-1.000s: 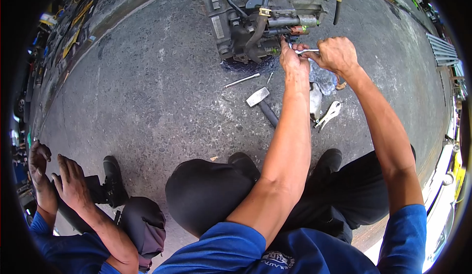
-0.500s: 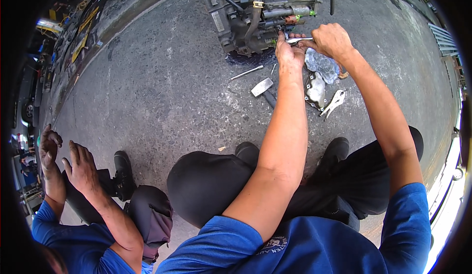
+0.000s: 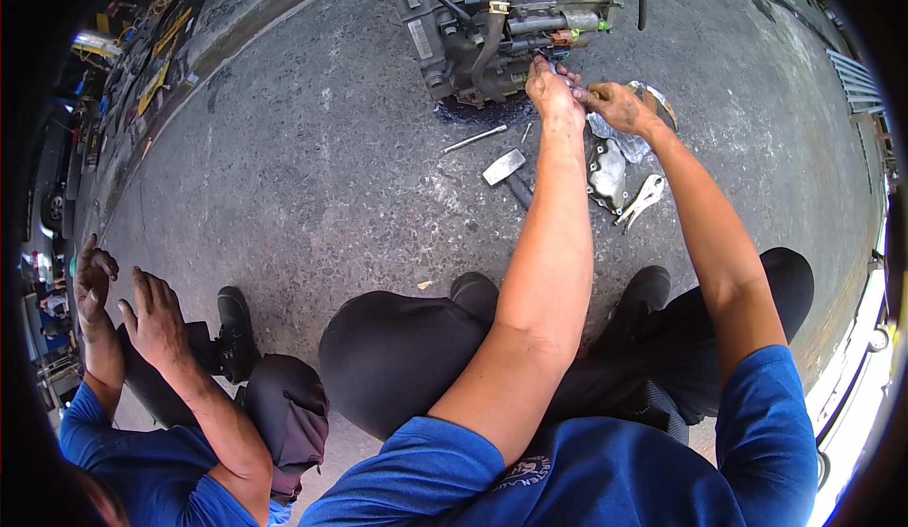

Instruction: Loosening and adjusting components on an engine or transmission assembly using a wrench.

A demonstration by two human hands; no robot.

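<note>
My left hand is closed low against the gearbox-like assembly, among its hoses and fittings; what its fingers grip is hidden. My right hand pinches the end of a shiny wrench, mostly hidden, beside my left hand. Underneath is a dark wet patch. On the concrete nearby lie a steel rod, a hammer, a cast metal cover, crumpled plastic and locking pliers.
A co-worker squats at my lower left with both hands raised. Tools and clutter line the left edge. Pale metal bars stand at the right. My knees frame the lower middle.
My right hand has dropped and turned, its fingers lower on the wrench. My left hand stays at the assembly. The view has shifted slightly.
</note>
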